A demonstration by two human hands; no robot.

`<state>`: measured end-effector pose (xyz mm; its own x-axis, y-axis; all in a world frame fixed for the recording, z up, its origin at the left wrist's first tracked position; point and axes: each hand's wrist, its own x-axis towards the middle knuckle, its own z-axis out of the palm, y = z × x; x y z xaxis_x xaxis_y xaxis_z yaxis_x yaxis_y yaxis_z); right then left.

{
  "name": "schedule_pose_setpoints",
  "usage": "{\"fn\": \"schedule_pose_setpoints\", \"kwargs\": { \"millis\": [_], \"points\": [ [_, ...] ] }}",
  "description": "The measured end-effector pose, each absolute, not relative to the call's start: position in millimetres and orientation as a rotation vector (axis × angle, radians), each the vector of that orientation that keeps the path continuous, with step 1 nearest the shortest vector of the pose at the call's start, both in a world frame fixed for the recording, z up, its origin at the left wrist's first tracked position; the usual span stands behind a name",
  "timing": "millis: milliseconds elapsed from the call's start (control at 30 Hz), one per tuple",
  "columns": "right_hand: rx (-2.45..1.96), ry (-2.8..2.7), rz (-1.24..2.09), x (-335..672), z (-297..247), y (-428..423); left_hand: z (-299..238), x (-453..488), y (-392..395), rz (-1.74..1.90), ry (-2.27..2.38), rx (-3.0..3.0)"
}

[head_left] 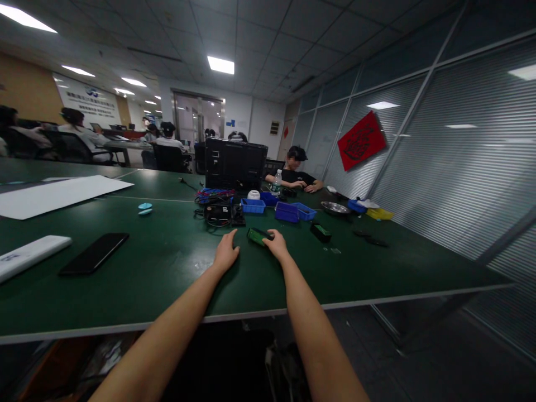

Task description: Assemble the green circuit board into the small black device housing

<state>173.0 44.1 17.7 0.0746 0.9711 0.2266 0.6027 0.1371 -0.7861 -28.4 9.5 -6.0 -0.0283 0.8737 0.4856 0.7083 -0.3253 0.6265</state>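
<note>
My right hand (276,244) grips the right end of a small black-edged device with a green face (257,236), held just over the green table. To its left, my left hand (226,251) rests near the tabletop, index finger stretched forward and thumb apart, with nothing in it. A similar green-and-black device (320,231) lies to the right of my right hand. Beyond my hands sit a black box-shaped unit with cables (218,213) and a light blue tray (253,206).
A dark blue bin (287,212), a water bottle (277,182) and a monitor seen from behind (234,163) stand farther back. A metal dish (335,208) is at right. On the left lie a black phone (95,253) and a white bar (33,254). A person (296,170) sits across.
</note>
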Motion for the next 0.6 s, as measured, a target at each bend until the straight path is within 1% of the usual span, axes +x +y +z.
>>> {"fn": "schedule_pose_setpoints", "kwargs": {
  "millis": [67, 133, 400, 600],
  "points": [
    [-1.718, -1.603, 0.331, 177, 18, 45, -6, -28, 10, 1.266, 1.701, 2.025],
    [-1.845, -1.596, 0.208, 180, 19, 44, -6, -28, 11, 1.251, 1.7, 2.015],
    [-2.079, -1.598, 0.144, 175, 22, 38, -3, -28, 9, 1.216, 1.72, 1.987],
    [-2.007, -1.738, -0.04, 156, 22, 27, -2, -27, 9, 1.213, 1.717, 1.976]
  ]
}}
